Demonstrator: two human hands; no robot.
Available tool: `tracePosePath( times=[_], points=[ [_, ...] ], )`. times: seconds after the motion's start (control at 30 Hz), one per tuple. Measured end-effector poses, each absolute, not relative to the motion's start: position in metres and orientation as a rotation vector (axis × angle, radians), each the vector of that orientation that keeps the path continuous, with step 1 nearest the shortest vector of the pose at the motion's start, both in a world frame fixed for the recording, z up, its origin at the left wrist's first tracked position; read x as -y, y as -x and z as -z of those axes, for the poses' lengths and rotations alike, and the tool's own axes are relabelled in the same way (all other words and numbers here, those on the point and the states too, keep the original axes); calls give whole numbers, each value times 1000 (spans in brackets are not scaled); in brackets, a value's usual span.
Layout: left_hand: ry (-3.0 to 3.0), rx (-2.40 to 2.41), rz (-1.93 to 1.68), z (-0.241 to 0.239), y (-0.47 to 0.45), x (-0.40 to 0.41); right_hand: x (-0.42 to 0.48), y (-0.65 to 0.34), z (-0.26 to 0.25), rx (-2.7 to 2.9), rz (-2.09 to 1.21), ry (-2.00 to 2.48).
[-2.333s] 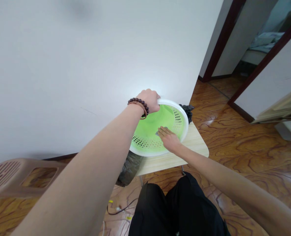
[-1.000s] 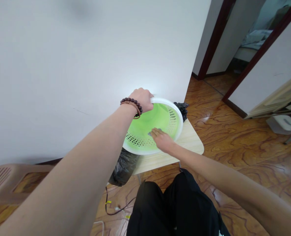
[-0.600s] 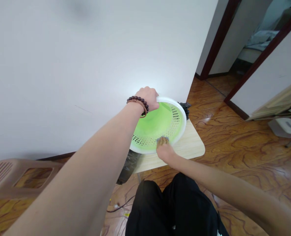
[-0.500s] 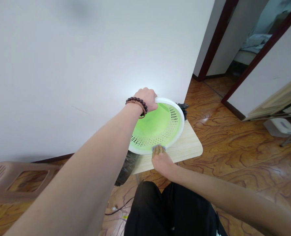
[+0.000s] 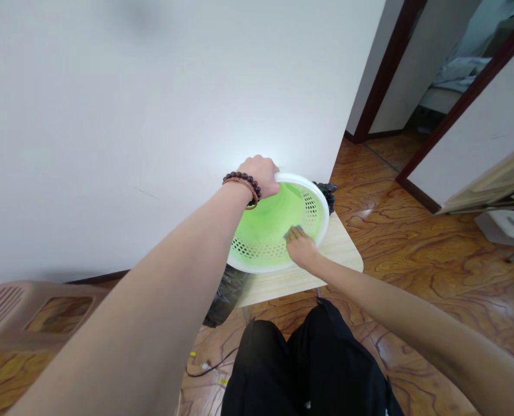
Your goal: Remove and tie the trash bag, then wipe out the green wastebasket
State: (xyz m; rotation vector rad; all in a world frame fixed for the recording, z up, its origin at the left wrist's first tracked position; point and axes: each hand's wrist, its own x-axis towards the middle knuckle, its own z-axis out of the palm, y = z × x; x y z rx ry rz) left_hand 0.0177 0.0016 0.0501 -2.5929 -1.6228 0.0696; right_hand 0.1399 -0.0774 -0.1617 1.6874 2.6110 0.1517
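A green plastic basket (image 5: 269, 224) with a white rim and rows of holes is tilted toward me over a small light-wood table. My left hand (image 5: 262, 175), with a beaded bracelet at the wrist, is closed around the basket's far rim. Inside the basket, at its lower right wall, my right hand (image 5: 301, 247) is closed on a small greyish cloth (image 5: 294, 231). Only a bit of the cloth shows past the fingertips. My left forearm hides the basket's left side.
The table (image 5: 341, 248) stands against a white wall (image 5: 152, 115). Black plastic bags (image 5: 228, 292) lie on it beside the basket. A pinkish-brown plastic stool (image 5: 35, 323) is at the left. A cable (image 5: 213, 367) runs on the wooden floor. At the right is a doorway.
My right hand has moved with the cloth from the near rim up and right, onto the inner wall. My left hand keeps its hold on the rim. The view has shifted slightly.
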Motion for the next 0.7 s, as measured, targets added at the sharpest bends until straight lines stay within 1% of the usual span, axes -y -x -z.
tracePosePath(
  times=[0.07,0.23,0.33,0.4,0.47,0.57,0.63,0.7],
  points=[
    [2591,1608,-49,-49,-19,-2,103,-129,171,-2645,-69,-1780],
    [2569,1619,-45,-50,-20,-2,155,-77,172,-2757,351,-1951],
    [2571,1617,-56,-51,-19,0,157,-62,162,-2883,586,-1861],
    [2575,1595,-48,-52,-18,1,141,-70,153,-2905,662,-1820],
    [2580,1568,-39,-53,-18,1,112,-88,145,-2877,587,-1870],
    [2578,1564,-38,-53,-18,1,63,-116,143,-2812,341,-1933],
    [2576,1586,-46,-52,-18,0,43,-123,150,-2680,287,-1946],
    [2581,1587,-45,-50,-18,-1,41,-116,162,-2605,296,-1918]
  ],
)
